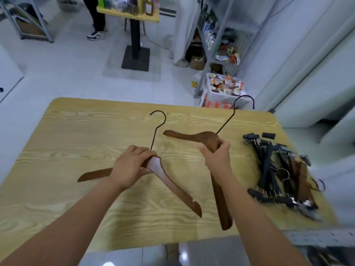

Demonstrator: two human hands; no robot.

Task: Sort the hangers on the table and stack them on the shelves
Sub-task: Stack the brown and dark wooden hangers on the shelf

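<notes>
Two brown wooden hangers with black wire hooks are over the light wooden table (76, 131). My left hand (128, 166) grips the neck of the left hanger (172, 187), whose arms spread out flat over the tabletop. The right hanger (184, 136) is held at its neck by my right hand (217, 158), fingers curled round it; one arm points left, the other runs down toward me past my wrist. A pile of black clip hangers (278, 169), with some brown ones mixed in, lies at the table's right edge.
A metal shelf rack (211, 41) with goods stands beyond the table at the right, a white bin of packets (224, 87) at its foot. A yellow pedestal table (134, 16) and a standing person's legs (97, 20) are farther back. Another grey shelf edge (317, 237) shows bottom right.
</notes>
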